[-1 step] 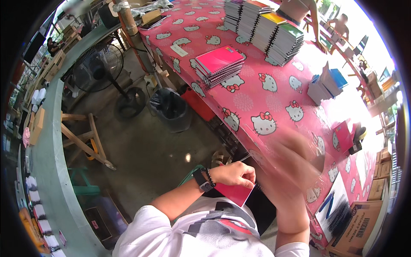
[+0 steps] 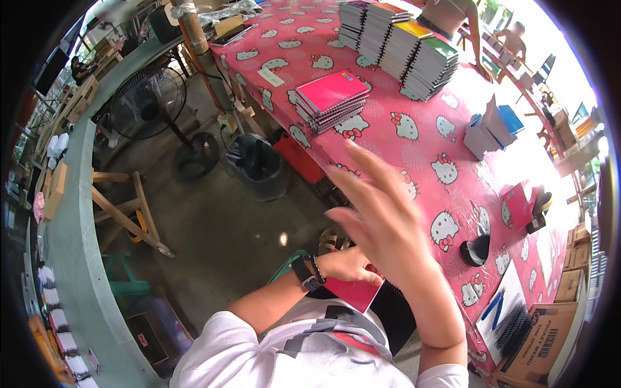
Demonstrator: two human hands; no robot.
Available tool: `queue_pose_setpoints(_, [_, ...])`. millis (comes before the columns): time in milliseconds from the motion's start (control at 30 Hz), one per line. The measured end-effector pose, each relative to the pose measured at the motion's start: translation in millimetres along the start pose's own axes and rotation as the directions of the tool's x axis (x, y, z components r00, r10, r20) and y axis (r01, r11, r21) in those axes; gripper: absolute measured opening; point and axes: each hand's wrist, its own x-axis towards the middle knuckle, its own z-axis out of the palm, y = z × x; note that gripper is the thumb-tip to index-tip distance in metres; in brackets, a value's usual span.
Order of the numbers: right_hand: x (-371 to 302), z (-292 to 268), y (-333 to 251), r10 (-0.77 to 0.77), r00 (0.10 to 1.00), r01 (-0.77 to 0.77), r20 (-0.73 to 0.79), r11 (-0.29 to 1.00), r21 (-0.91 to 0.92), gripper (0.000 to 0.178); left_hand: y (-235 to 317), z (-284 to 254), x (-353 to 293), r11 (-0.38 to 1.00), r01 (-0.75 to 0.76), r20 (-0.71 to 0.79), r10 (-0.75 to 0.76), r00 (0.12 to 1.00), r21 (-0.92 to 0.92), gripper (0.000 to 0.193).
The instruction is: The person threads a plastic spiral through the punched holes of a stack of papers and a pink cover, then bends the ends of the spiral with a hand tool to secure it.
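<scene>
On my lap lies a pink-covered notebook (image 2: 354, 295), and my left hand (image 2: 349, 265) has its fingers closed on its upper edge. A black watch and a beaded bracelet are on that wrist. My right hand (image 2: 383, 216) is raised above the notebook, between it and the table edge, with fingers spread and slightly blurred. Nothing shows in it. It hides part of the table edge. A small black rounded object (image 2: 475, 251) rests on the table to its right. Blue-handled pliers (image 2: 494, 309) lie on a white sheet beside black binding coils (image 2: 515, 326).
The pink patterned tablecloth (image 2: 378, 152) carries a stack of pink spiral notebooks (image 2: 332, 97), taller notebook stacks (image 2: 394, 48) and small blue-topped stacks (image 2: 495, 129). A carton (image 2: 540, 343) stands at lower right. Left are a bin (image 2: 259, 171) and a fan (image 2: 149, 102). Another person (image 2: 447, 16) stands beyond.
My right hand has moved left from over the table to above the notebook, and its fingers have spread. The black rounded object now shows on the table. My left hand stays on the notebook.
</scene>
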Motion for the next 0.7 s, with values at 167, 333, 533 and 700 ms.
queue_pose_setpoints(167, [-7,21,16,0.219,0.972,-0.209,0.084,0.971,-0.117,0.021,12,-14,-3,0.967,0.208,0.192,-0.235,0.953,0.148,0.025])
queue_pose_setpoints(333, [-66,-63,11,0.578,0.804,-0.559,0.142,0.815,-0.155,0.029,48,-13,25,0.972,-0.031,0.122,0.002,0.992,0.235,0.022])
queue_pose_setpoints(533, [-101,-97,0,0.716,0.69,-0.671,0.108,0.688,-0.276,0.028,92,27,99,0.446,-0.524,0.218,0.573,0.79,0.726,0.018])
queue_pose_setpoints(700, [-135,-124,32,0.705,0.704,-0.564,0.086,0.629,-0.535,0.016,52,56,148,0.352,-0.551,0.389,0.436,0.812,0.757,0.017])
